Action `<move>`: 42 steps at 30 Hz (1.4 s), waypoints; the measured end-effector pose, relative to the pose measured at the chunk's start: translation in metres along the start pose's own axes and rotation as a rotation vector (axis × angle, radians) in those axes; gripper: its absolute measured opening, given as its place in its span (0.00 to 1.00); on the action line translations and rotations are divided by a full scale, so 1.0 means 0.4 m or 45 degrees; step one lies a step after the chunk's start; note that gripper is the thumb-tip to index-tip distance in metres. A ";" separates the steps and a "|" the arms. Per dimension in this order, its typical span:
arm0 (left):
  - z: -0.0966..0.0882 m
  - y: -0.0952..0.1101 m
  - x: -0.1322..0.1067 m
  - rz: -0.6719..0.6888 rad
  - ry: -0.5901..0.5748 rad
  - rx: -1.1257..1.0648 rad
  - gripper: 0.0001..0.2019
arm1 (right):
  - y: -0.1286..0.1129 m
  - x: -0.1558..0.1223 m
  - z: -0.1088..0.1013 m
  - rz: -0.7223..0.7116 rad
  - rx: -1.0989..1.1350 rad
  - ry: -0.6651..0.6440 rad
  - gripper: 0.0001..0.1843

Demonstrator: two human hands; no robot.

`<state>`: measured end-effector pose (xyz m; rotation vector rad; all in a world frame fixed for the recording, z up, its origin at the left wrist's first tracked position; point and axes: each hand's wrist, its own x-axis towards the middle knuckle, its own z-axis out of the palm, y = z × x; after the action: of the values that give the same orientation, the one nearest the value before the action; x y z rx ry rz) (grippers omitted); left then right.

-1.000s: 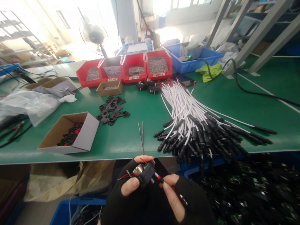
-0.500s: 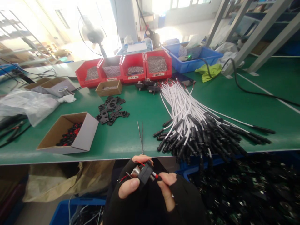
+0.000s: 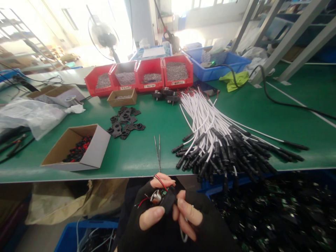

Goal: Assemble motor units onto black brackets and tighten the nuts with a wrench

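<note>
Below the table edge, my left hand (image 3: 154, 213) grips a small black housing (image 3: 168, 201) between thumb and fingers. A shiny round metal part (image 3: 156, 196), a bit of green circuit board and thin red and black wires (image 3: 161, 181) show on its left side. My right hand (image 3: 187, 211) is closed at the housing's right side; its fingertips hide what they pinch. A loop of white cable (image 3: 183, 236) hangs under the right fingers. Tweezers (image 3: 159, 154) lie on the table just beyond my left hand.
White cables (image 3: 202, 115) with black connectors fan out at right. Black plastic plates (image 3: 124, 122) and a carton (image 3: 101, 148) of red and black parts lie left. Red bins (image 3: 181, 84) stand behind. A blue crate (image 3: 210, 194) of black parts sits lower right.
The right hand has closed in against the housing, and the red-and-black piece at its fingertips is now hidden. The housing has turned, showing more metal and circuit board. A white cable loop has appeared below.
</note>
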<state>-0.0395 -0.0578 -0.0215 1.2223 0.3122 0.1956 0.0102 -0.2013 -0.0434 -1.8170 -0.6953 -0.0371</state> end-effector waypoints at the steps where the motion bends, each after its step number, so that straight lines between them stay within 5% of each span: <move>1: -0.009 0.001 -0.003 -0.010 -0.028 0.036 0.21 | 0.004 -0.006 0.008 0.005 0.010 -0.003 0.22; 4: -0.021 0.015 -0.010 -0.032 -0.023 0.100 0.18 | 0.008 -0.024 0.007 0.029 -0.009 0.008 0.19; 8: -0.002 0.036 -0.010 -0.112 -0.023 -0.006 0.27 | -0.005 -0.029 -0.020 0.046 -0.085 0.059 0.11; 14: 0.016 0.050 0.001 0.094 0.015 0.343 0.21 | -0.007 -0.018 -0.017 0.010 -0.210 0.078 0.11; 20: 0.005 0.082 0.003 -0.060 0.071 0.258 0.20 | 0.017 -0.042 -0.023 -0.032 -0.276 0.071 0.14; 27: 0.024 0.049 -0.009 -0.157 -0.015 -0.009 0.17 | 0.027 -0.029 -0.015 -0.020 -0.223 0.025 0.12; 36: 0.013 0.023 -0.005 0.122 -0.044 0.187 0.12 | 0.062 -0.065 -0.004 0.121 0.029 -0.074 0.19; 42: 0.027 0.033 0.004 0.050 -0.013 0.105 0.12 | 0.072 -0.048 0.010 0.231 0.115 -0.035 0.16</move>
<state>-0.0342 -0.0625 -0.0058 1.3112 0.2901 0.2117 0.0064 -0.2117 -0.0765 -1.7891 -0.5402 0.1375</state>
